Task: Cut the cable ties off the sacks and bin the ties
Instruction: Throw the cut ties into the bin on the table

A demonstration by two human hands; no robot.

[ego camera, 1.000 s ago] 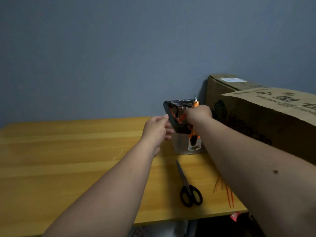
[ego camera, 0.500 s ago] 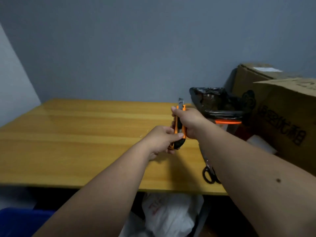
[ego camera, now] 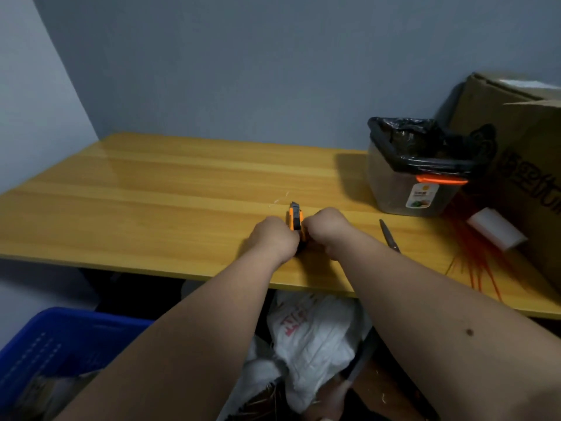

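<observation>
Grey walls back the wooden surface, whose left half lies bare out to its near edge. Crowding the right end, a cardboard box touches the black-lined bin. White sacks sit below the near edge. Orange cable ties fan beside scissors. Both hands, left and right, grip an orange utility knife.
</observation>
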